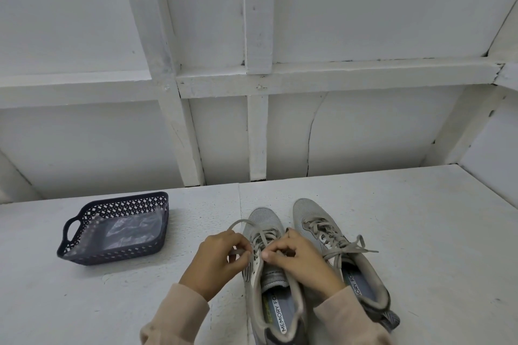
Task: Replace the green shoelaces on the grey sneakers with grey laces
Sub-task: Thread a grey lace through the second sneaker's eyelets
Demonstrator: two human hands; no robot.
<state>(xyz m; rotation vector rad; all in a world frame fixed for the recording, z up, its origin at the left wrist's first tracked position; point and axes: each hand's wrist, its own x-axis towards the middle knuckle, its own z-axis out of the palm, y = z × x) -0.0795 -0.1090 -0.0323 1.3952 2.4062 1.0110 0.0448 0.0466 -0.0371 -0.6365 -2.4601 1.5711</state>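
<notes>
You wear long sleeves, pale pinkish-beige, soft-looking fabric: left sleeve, right sleeve. Cuffs end at the wrists, slightly bunched. Your left hand and right hand are bare.

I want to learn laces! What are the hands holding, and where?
The left hand pinches the grey lace by its loose loop; the right hand seems to pinch it at the left sneaker's upper eyelets.

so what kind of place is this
Likely a bare workroom or storage space, not certain: a white-painted table, a white panelled wall with battens behind it, and a dark plastic basket and grey sneakers set out.
</notes>
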